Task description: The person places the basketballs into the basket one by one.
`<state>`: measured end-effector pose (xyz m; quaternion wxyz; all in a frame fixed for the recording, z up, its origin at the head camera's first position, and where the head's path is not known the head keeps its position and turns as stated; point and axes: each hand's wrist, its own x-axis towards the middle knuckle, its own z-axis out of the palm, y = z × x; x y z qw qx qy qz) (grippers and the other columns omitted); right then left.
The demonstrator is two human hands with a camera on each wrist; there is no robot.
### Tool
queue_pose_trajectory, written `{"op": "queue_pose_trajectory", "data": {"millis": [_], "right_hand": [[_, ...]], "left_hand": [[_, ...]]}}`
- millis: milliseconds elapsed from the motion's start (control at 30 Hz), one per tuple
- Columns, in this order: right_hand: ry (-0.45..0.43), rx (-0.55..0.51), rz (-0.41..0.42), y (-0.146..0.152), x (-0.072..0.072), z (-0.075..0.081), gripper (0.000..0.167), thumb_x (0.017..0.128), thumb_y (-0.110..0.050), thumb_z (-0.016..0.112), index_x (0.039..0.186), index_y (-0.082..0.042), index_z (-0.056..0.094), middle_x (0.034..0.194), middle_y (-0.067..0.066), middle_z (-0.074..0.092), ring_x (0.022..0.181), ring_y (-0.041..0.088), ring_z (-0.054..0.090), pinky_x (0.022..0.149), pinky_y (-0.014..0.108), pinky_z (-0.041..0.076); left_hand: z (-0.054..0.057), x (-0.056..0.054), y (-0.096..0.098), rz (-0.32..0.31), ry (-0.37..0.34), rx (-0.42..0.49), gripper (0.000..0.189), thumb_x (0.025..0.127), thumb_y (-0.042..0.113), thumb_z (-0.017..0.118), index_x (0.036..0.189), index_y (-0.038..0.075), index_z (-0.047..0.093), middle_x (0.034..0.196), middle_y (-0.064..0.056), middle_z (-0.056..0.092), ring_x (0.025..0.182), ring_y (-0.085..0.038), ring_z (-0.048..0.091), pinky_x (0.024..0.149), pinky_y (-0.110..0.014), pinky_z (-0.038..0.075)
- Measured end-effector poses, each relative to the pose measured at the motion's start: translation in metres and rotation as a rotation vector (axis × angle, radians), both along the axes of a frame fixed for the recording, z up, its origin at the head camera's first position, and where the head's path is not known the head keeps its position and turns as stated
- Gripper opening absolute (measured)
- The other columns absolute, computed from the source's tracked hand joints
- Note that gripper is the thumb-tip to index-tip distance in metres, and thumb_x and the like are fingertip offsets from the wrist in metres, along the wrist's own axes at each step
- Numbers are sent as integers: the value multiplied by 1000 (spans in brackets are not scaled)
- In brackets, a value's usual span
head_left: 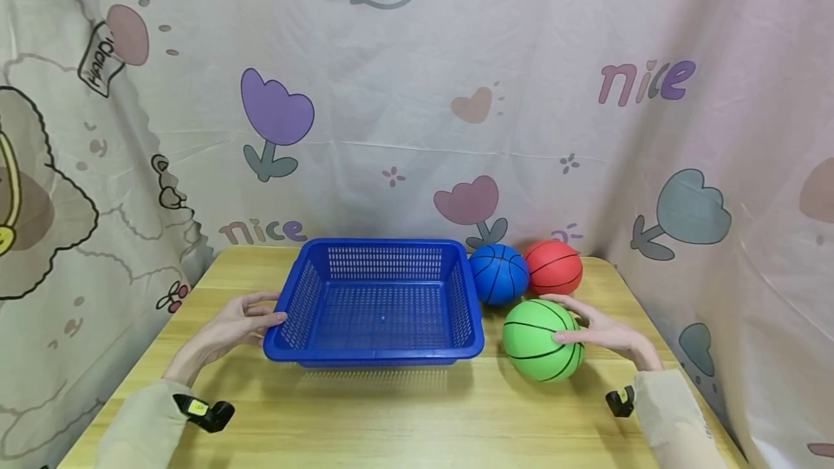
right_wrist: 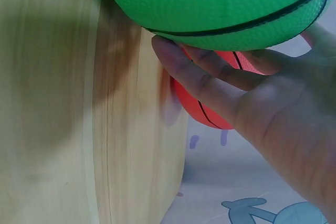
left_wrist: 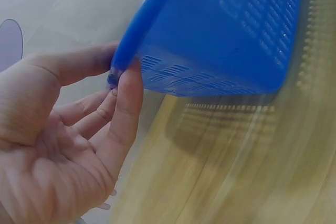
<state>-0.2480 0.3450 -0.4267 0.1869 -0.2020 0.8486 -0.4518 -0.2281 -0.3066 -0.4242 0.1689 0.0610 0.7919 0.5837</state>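
Note:
A blue plastic basket (head_left: 383, 357) with slotted walls is on the wooden table, and nothing lies inside it. At its left rim, my left hand (head_left: 236, 324) pinches the edge between thumb and fingers; the left wrist view shows this hand (left_wrist: 79, 124) on the rim (left_wrist: 137, 30) up close. To the right of the basket is a green ball (head_left: 542, 340) with black lines. My right hand (head_left: 602, 330) holds that ball from its right side, thumb in front and fingers behind. In the right wrist view, the fingers (right_wrist: 197, 80) lie along the green ball's surface (right_wrist: 220, 3).
Behind the green ball, a blue ball (head_left: 499, 274) sits close beside the basket's right wall. A red ball (head_left: 554, 268) is just right of the blue one. The wooden table (head_left: 391, 425) backs onto a printed curtain (head_left: 391, 93), which also hangs at both sides.

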Motion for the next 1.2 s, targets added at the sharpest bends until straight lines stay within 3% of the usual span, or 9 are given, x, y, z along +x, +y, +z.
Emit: {"op": "queue_pose_trajectory", "data": {"millis": [133,367,667,833,1200], "right_hand": [[55,24,-9,0,0,-1,70,90,-18,70,153,-12,38,145,23,46,128,35,46,92,49,52],[124,0,-18,1,-1,1,71,87,-15,71,152,-14,41,146,18,46,130,43,41,89,49,51],[129,-136,69,4,-3,16,71,89,-7,66,154,-8,36,139,-15,53,122,4,52,90,38,55],[140,-186,136,3,-7,28,72,90,-3,63,155,-6,32,142,-16,53,125,2,51,92,33,55],[187,-202,128,-20,-19,62,72,88,-4,66,154,-10,36,144,-13,50,124,5,54,95,33,54]], "left_hand": [[0,-1,0,0,-8,-3,78,99,21,65,154,-10,20,107,-8,71,89,-19,73,79,-39,62],[2,-1,0,-13,-12,9,78,98,19,66,153,-11,20,105,-7,72,87,-20,75,77,-39,63],[2,0,1,-8,-27,26,78,99,20,64,154,-11,18,106,-6,71,88,-20,75,79,-40,63],[2,0,2,-4,-35,31,78,100,20,64,154,-10,17,107,-7,70,88,-20,75,80,-40,63],[2,0,2,4,-40,24,77,100,20,63,155,-9,17,111,-9,69,90,-20,74,80,-39,62]]}}
